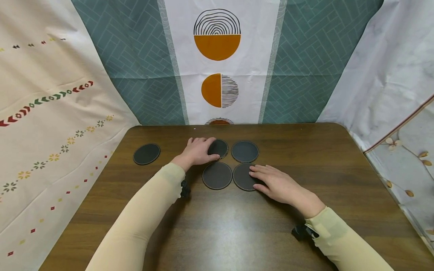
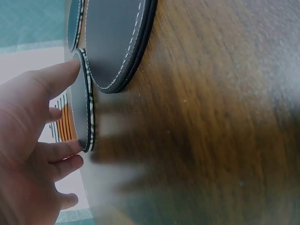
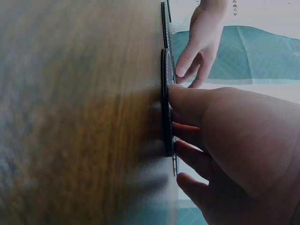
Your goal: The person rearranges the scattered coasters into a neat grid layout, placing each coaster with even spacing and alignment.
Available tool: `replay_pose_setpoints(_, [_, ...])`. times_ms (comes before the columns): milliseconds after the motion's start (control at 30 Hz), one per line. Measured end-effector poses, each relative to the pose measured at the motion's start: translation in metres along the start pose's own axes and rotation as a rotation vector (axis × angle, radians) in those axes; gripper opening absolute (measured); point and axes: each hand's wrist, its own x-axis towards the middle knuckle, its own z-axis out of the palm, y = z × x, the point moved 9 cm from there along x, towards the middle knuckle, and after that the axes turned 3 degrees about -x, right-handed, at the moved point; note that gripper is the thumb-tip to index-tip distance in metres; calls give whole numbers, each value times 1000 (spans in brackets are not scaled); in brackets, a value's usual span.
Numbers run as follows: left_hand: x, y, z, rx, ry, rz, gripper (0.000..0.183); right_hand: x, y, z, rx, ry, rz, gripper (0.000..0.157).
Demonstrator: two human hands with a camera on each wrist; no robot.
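Four round black coasters with pale stitched rims lie in a two-by-two block on the table. My left hand [image 1: 200, 151] reaches over the far-left coaster [image 1: 219, 149], its thumb at the near side of the rim and fingertips at the left side in the left wrist view. My right hand [image 1: 278, 183] rests its spread fingertips on the near-right coaster [image 1: 243, 177], covering its right part. Between the hands lies the near-left coaster [image 1: 217, 175], its edge looking doubled in the left wrist view. The far-right coaster [image 1: 245, 151] is untouched by either hand.
Another black coaster [image 1: 146, 154] lies alone at the table's far left. A dark curved edge [image 1: 151, 176] peeks out beside the left sleeve, mostly hidden. The wooden table [image 1: 223, 226] meets hanging patterned cloths [image 1: 217, 67] at its back and sides.
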Motion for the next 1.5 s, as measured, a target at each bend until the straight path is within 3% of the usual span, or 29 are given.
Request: replay_pose_setpoints(1500, [0,17,4,41,-8,-5,80,0,0,-1,-1,13,-5,51])
